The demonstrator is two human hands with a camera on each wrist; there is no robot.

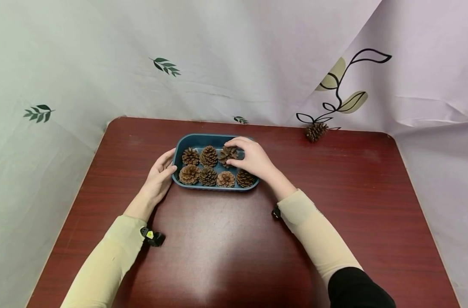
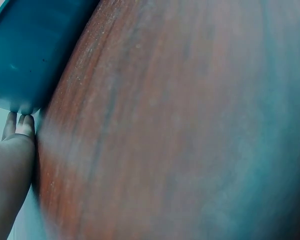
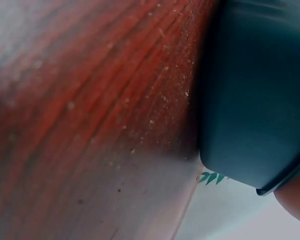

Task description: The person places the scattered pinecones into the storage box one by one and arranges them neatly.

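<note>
A blue rectangular tray (image 1: 203, 187) holds several brown pine cones, loosely set in two rows. My right hand (image 1: 253, 159) reaches over its right end, thumb and fingers round a pine cone (image 1: 227, 155) in the back row. The palm hides the tray's back right corner. At the left end, my left hand (image 1: 158, 177) rests against the outer wall, with its thumb by the rim. In the left wrist view, the fingertips of the left hand (image 2: 12, 160) touch the tray (image 2: 32, 55). In the right wrist view, the tray's side (image 3: 255, 105) hides most of the right hand (image 3: 296, 197).
Another pine cone (image 1: 316, 131) lies at the back edge of the reddish-brown table (image 1: 353, 192), right of the tray. Behind the table hangs a pale curtain (image 1: 234, 55) with leaf prints. Each wrist wears a small black camera (image 1: 154, 236).
</note>
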